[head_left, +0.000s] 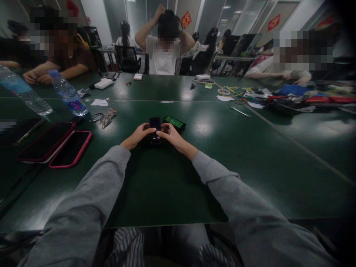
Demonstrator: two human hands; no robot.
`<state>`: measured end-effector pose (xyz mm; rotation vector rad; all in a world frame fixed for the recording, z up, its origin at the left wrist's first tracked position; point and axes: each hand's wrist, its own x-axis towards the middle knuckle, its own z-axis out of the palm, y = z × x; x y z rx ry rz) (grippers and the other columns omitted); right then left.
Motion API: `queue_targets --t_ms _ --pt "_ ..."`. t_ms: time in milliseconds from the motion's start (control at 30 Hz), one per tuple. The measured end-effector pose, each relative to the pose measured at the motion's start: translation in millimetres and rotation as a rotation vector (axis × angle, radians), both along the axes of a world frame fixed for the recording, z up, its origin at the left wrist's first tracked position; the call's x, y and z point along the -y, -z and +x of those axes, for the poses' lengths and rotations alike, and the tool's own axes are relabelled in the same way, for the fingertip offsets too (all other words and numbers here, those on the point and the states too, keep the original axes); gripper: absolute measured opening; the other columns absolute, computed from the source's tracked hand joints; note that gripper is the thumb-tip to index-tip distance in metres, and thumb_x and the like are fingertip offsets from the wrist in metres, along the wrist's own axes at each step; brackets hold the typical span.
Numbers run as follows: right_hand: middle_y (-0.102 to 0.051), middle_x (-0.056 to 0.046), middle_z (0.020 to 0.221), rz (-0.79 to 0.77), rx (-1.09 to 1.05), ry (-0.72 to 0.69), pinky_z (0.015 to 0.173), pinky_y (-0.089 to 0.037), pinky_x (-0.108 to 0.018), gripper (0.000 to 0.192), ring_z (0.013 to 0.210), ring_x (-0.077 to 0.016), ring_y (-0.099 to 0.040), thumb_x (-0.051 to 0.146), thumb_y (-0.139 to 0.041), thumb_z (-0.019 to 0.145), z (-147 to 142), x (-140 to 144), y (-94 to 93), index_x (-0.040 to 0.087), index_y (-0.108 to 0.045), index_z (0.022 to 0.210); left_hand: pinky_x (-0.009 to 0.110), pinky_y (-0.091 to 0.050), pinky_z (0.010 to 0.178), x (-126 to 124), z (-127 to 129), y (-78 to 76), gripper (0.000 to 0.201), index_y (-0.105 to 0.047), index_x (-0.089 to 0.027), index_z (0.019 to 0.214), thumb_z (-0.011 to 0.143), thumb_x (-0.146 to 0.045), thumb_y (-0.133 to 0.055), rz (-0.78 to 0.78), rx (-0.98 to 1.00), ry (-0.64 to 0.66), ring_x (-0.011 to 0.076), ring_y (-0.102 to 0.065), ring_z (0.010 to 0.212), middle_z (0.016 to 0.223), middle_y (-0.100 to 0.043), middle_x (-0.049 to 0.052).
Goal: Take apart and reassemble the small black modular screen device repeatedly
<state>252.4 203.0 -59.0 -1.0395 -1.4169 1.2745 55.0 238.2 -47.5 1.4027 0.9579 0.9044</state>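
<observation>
Phone, small and dark, is held upright near the middle of the green worktop, its lower end resting on the surface. It is clasped from both sides: the left hand is curled against its left edge, and the right hand is closed on its right edge, with fingertips laid over the top corner. Both forearms, in grey sleeves, are stretched forward from the near edge and brought together at the phone, wrists low on the worktop. A circuit board, green, is seen lying just beside the phone on its far right. Glasses are laid to the left, two pink-cased phones nearer on the left, and a water bottle beyond them.
</observation>
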Motion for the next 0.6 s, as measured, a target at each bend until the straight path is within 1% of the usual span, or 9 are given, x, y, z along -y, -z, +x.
queue_targets --t_ms 233,367,467,600 --pt "-0.057 0.001 0.094 0.001 0.002 -0.003 0.092 -0.048 -0.041 0.066 0.094 -0.0191 -0.059 0.051 -0.083 0.071 0.9 -0.1 -0.2 0.023 -0.045 0.117 0.044 -0.045 0.102 2.9 -0.2 -4.5 0.064 -0.060 -0.015 0.119 0.069 -0.049 -0.082 -0.011 -0.014 0.032 0.0269 -0.063 0.112 0.121 -0.066 0.013" --pt "-0.057 0.000 0.097 0.011 0.012 -0.022 0.093 -0.049 -0.041 0.065 0.097 -0.0197 -0.059 0.051 -0.082 0.074 2.0 -0.3 0.3 0.023 -0.045 0.119 0.044 -0.044 0.104 5.7 2.5 -6.4 0.063 -0.060 -0.015 0.118 0.069 -0.050 -0.081 0.013 -0.033 0.003 0.0275 -0.062 0.115 0.122 -0.066 0.013" --pt "-0.058 0.000 0.097 0.014 0.009 -0.031 0.093 -0.049 -0.042 0.065 0.096 -0.0198 -0.060 0.051 -0.082 0.074 1.8 -0.7 1.1 0.024 -0.045 0.119 0.043 -0.044 0.104 6.5 4.4 -6.2 0.063 -0.061 -0.014 0.116 0.069 -0.051 -0.081 0.028 -0.033 -0.018 0.0276 -0.062 0.113 0.120 -0.066 0.013" --pt "-0.058 0.000 0.096 0.021 0.002 -0.025 0.093 -0.050 -0.042 0.064 0.095 -0.0196 -0.060 0.052 -0.082 0.074 1.0 -1.4 2.5 0.024 -0.045 0.118 0.043 -0.044 0.103 5.9 4.0 -5.4 0.062 -0.061 -0.014 0.116 0.070 -0.051 -0.081 0.036 -0.032 -0.021 0.0279 -0.062 0.113 0.120 -0.066 0.013"
